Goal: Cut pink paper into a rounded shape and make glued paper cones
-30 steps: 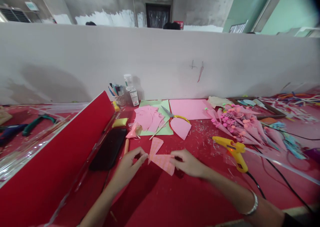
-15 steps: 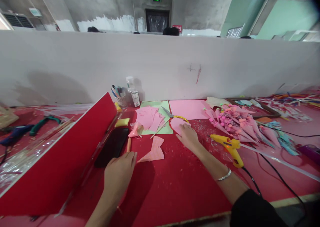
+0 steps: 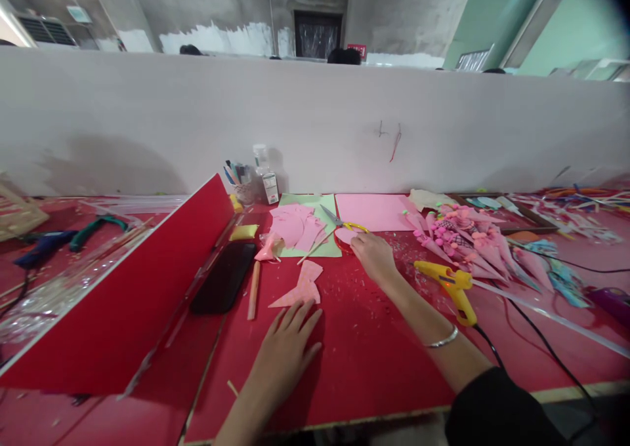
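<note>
My left hand (image 3: 290,344) lies open on the red table (image 3: 374,361), fingers spread flat, its fingertips just short of two striped pink paper pieces (image 3: 301,287). My right hand (image 3: 374,256), a bangle on its wrist, reaches farther out. Its fingers are bent and closed on a rounded pink paper piece (image 3: 344,235), which it mostly hides. Scissors with yellow handles (image 3: 343,223) lie right behind that piece. A yellow glue gun (image 3: 451,282) rests to the right of my right forearm.
A red divider board (image 3: 123,302) slants along the left, with a black phone (image 3: 224,277) and a wooden stick (image 3: 253,288) beside it. Pink cut-outs on a green sheet (image 3: 315,248), a pink sheet (image 3: 371,211), a pen cup (image 3: 240,182) and a pile of pink paper cones (image 3: 470,239) lie behind.
Both hands let go of the striped pink piece, which now lies on the table. My right hand moved out to the rounded pink piece. My left hand drew back, then spread flat below the striped pieces.
</note>
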The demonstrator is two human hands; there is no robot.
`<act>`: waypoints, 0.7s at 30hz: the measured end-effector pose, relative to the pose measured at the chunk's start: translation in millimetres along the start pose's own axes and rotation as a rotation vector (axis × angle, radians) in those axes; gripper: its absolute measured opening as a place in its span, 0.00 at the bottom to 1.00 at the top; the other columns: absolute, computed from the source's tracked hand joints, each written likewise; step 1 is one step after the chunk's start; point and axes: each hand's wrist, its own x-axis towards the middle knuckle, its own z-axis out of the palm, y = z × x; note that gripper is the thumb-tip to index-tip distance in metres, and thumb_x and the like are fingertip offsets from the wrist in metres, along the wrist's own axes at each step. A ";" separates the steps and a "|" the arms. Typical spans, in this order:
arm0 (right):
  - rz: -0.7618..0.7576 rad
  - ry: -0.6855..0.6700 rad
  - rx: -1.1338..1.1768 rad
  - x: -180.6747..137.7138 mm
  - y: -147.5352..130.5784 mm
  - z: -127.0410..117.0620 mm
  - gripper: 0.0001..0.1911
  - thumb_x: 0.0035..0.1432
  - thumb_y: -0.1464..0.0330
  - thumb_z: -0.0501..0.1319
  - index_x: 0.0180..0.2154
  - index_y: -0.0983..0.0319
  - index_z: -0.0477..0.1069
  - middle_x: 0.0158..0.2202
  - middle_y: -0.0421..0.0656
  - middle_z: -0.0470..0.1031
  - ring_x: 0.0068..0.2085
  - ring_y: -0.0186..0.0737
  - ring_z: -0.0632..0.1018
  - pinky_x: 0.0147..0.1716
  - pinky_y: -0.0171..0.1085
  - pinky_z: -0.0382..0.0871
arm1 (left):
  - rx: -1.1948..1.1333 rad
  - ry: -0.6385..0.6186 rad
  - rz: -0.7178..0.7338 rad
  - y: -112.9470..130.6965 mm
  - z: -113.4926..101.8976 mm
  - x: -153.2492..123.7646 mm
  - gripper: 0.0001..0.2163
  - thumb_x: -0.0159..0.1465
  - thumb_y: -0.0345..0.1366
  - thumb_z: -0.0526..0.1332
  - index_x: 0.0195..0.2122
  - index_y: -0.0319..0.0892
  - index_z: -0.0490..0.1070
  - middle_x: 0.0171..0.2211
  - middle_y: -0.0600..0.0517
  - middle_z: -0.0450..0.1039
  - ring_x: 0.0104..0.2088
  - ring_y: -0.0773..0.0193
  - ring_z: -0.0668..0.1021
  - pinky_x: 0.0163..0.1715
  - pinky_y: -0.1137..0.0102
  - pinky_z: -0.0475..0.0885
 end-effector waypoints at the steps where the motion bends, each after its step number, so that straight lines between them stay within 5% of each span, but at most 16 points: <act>1: -0.015 0.029 0.007 -1.8 -0.1 -3.1 0.14 0.62 0.71 0.45 0.42 0.62 0.69 0.41 0.49 0.73 0.45 0.42 0.70 0.40 0.36 0.59 | 0.009 0.005 -0.018 -2.0 -0.1 -1.6 0.22 0.60 0.37 0.53 0.57 0.47 0.56 0.59 0.49 0.54 0.58 0.54 0.58 0.54 0.55 0.56; 7: 0.078 0.210 0.117 -14.4 8.5 -23.2 0.16 0.63 0.69 0.43 0.46 0.64 0.65 0.35 0.50 0.74 0.37 0.42 0.74 0.33 0.34 0.60 | 0.026 0.058 -0.071 -7.8 4.0 -8.1 0.22 0.60 0.37 0.53 0.57 0.46 0.56 0.58 0.48 0.56 0.58 0.52 0.59 0.55 0.52 0.54; 11: 0.106 0.348 0.679 -31.2 11.7 -31.6 0.11 0.59 0.65 0.50 0.37 0.63 0.67 0.30 0.44 0.74 0.32 0.38 0.74 0.30 0.32 0.62 | -0.138 0.263 -0.079 -4.8 9.3 -7.9 0.27 0.60 0.36 0.53 0.60 0.46 0.47 0.59 0.46 0.53 0.58 0.54 0.56 0.55 0.53 0.54; 14: 0.010 0.097 0.990 -48.7 6.6 -30.7 0.08 0.56 0.65 0.55 0.32 0.63 0.68 0.26 0.40 0.71 0.27 0.34 0.71 0.25 0.30 0.61 | -0.399 0.410 -0.133 2.4 2.3 -6.2 0.30 0.60 0.39 0.53 0.61 0.46 0.40 0.60 0.43 0.50 0.58 0.55 0.58 0.53 0.57 0.58; 16: -0.055 -0.073 1.076 -59.4 1.2 -27.8 0.07 0.55 0.66 0.56 0.30 0.62 0.68 0.26 0.39 0.71 0.26 0.33 0.70 0.25 0.30 0.61 | -0.610 0.400 -0.154 9.2 -6.7 -4.3 0.31 0.59 0.40 0.55 0.60 0.46 0.41 0.58 0.43 0.54 0.54 0.57 0.63 0.51 0.60 0.61; 18: -0.095 -0.160 1.127 -67.1 -3.6 -24.9 0.06 0.54 0.67 0.57 0.30 0.62 0.69 0.27 0.38 0.70 0.28 0.32 0.69 0.27 0.31 0.61 | -0.798 0.279 -0.145 16.1 -14.7 -2.1 0.25 0.58 0.40 0.57 0.56 0.44 0.55 0.51 0.45 0.65 0.48 0.58 0.69 0.47 0.64 0.64; 21: -0.072 -0.185 1.195 -72.7 -7.1 -21.8 0.06 0.53 0.66 0.57 0.33 0.62 0.69 0.25 0.38 0.69 0.26 0.32 0.68 0.26 0.31 0.60 | -0.972 0.078 -0.157 23.4 -18.7 0.8 0.11 0.58 0.41 0.55 0.33 0.39 0.72 0.32 0.51 0.74 0.35 0.60 0.73 0.35 0.70 0.68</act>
